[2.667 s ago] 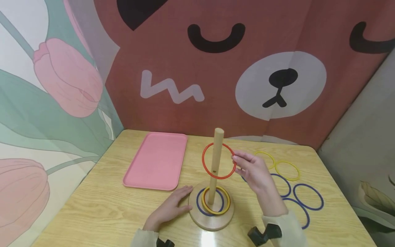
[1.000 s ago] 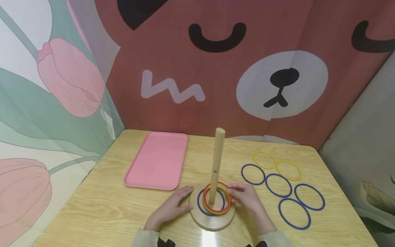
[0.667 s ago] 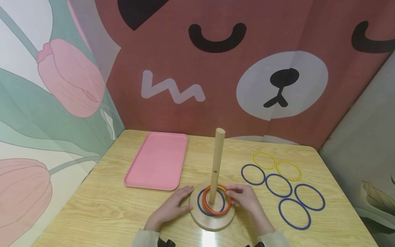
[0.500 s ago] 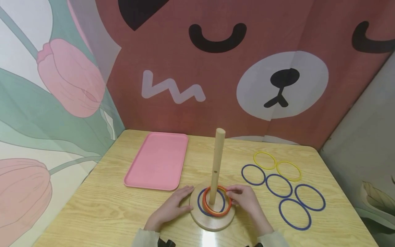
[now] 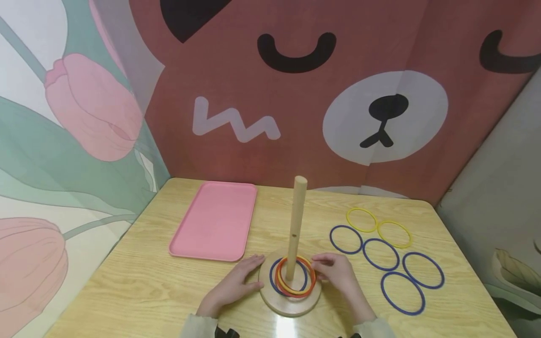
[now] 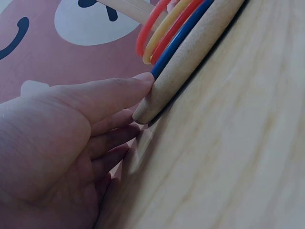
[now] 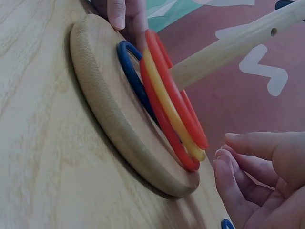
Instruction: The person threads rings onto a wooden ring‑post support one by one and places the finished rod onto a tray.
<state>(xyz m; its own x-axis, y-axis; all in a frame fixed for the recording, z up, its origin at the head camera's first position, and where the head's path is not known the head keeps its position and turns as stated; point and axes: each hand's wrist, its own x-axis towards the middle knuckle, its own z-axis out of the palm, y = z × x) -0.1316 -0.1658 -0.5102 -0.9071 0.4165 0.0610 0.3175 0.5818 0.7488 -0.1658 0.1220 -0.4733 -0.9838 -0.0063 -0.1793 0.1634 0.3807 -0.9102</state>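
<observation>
An upright wooden post [image 5: 297,211] rises from a round wooden base [image 5: 289,308]. Around its foot lie stacked rings: a blue ring [image 7: 129,69] lowest, then a red ring [image 7: 162,116], a yellow ring [image 7: 166,104] and another red ring [image 7: 174,86] uppermost. The upper rings sit tilted and off-centre toward the right. My left hand [image 5: 232,285] rests against the base's left side, thumb [image 6: 143,80] on its edge, fingers extended along it. Beside the stack's right side is my right hand [image 5: 337,271]; the right wrist view shows its relaxed fingers apart from the rings, holding nothing.
Right of the base, two yellow rings [image 5: 361,230] and several blue rings [image 5: 398,258] lie flat on the wooden table [image 5: 139,277]. A pink tray [image 5: 213,220] lies at the back left. Behind stands a printed cloth [image 5: 296,103] with a bear face.
My right hand has lowered a red ring down the post onto the stack and let go of it. The upper rings have shifted slightly left. My left hand has stayed at the base.
</observation>
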